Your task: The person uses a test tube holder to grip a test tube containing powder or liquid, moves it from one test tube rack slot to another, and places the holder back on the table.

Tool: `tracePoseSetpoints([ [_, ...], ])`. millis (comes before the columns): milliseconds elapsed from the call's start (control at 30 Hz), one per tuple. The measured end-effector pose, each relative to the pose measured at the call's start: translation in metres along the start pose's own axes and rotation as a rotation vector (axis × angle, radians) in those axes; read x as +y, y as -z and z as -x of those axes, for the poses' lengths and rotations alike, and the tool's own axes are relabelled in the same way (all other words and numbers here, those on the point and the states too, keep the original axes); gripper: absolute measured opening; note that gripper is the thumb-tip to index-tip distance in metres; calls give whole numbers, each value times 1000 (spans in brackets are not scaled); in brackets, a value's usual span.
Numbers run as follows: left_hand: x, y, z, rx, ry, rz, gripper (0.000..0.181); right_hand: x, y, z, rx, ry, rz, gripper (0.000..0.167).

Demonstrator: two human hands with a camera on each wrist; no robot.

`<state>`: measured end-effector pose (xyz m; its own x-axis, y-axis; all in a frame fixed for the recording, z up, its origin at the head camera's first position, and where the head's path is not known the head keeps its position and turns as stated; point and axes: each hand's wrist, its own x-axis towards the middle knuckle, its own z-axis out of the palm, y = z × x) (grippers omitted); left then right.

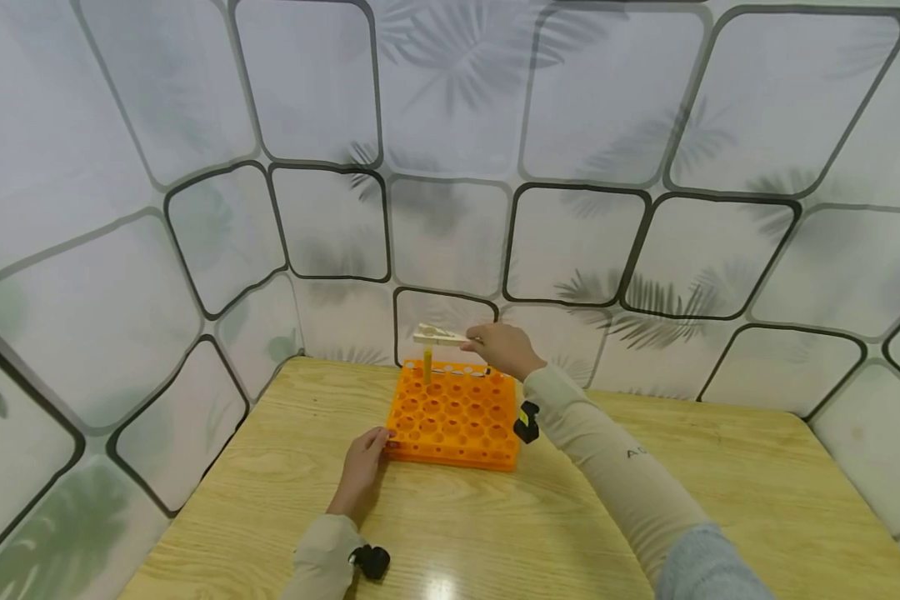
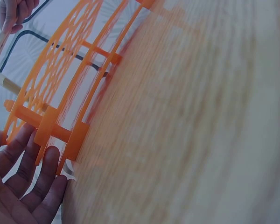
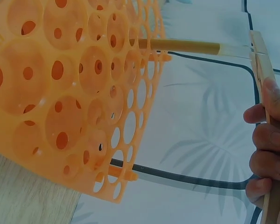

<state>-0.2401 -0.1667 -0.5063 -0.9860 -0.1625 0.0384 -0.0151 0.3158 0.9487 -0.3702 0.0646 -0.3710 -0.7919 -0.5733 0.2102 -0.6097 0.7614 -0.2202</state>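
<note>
My right hand (image 1: 506, 348) grips the handle of a wooden test tube clamp (image 1: 442, 336), fingers curled round it in the right wrist view. The clamp's jaws are at the top of an upright test tube (image 3: 191, 46) with yellow-brown liquid. Its lower end meets the far left holes of an orange test tube rack (image 1: 453, 429); how deep it sits, I cannot tell. At the rack's near left corner, my left hand (image 1: 363, 467) holds the frame, thumb at the top edge and fingers (image 2: 49, 170) along the side.
The rack, with round holes of several sizes, stands on a light wood-grain table (image 1: 270, 500) close to the back edge. Behind and to the left hangs a pale curtain (image 1: 450, 233) with dark outlined squares and leaf prints.
</note>
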Motion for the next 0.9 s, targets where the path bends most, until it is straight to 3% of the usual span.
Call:
tracePoseSetpoints([
  [333, -3, -1, -1, 1, -11, -15, 31, -3, -1, 1, -15, -4, -4, 33],
  [900, 2, 1, 1, -26, -12, 43, 35, -1, -13, 3, -54, -41, -11, 33],
])
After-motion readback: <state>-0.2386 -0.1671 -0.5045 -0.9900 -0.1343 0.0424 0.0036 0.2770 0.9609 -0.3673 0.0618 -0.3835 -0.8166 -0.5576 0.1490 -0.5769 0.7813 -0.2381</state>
